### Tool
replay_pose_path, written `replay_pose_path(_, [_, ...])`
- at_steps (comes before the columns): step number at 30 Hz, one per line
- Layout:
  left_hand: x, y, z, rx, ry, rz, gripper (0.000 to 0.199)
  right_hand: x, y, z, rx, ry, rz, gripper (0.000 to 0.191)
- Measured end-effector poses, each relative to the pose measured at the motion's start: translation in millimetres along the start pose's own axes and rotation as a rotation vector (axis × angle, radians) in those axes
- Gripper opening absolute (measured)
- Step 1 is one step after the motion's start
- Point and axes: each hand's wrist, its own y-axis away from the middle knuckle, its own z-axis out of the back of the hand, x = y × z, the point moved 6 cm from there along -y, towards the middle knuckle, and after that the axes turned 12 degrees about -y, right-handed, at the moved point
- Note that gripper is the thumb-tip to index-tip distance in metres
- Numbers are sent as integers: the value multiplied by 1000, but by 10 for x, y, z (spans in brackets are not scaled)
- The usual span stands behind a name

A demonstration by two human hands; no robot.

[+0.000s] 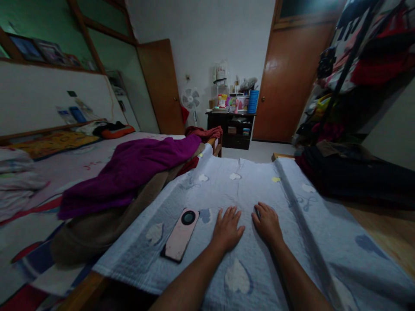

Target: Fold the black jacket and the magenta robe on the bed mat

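A light blue quilted cover (220, 192) with heart and cloud shapes is spread in front of me. My left hand (227, 228) lies flat on it, palm down, with the fingers spread. To its right, my right hand (267, 222) also rests on the cover; its fingers are slightly bent and somewhat apart. Neither hand holds anything. Left of my left hand, a pink phone (182, 236) with a round black camera ring lies back side up on the cover, apart from the hand. A raised fold runs along the cover to the right of my right hand.
On the left, a purple cloth (136, 166) and a brown blanket (106, 231) lie along a bed. Dark folded clothes (359, 177) are stacked at right, below hanging garments. At the back stand a black cabinet (228, 134), a white fan (190, 99) and two wooden doors.
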Motion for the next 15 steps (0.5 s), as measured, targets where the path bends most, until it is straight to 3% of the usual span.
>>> replay_pose_path(15, [15,73,110,-43,57,35,45,-84,-1,-24,8,-60,-12,36])
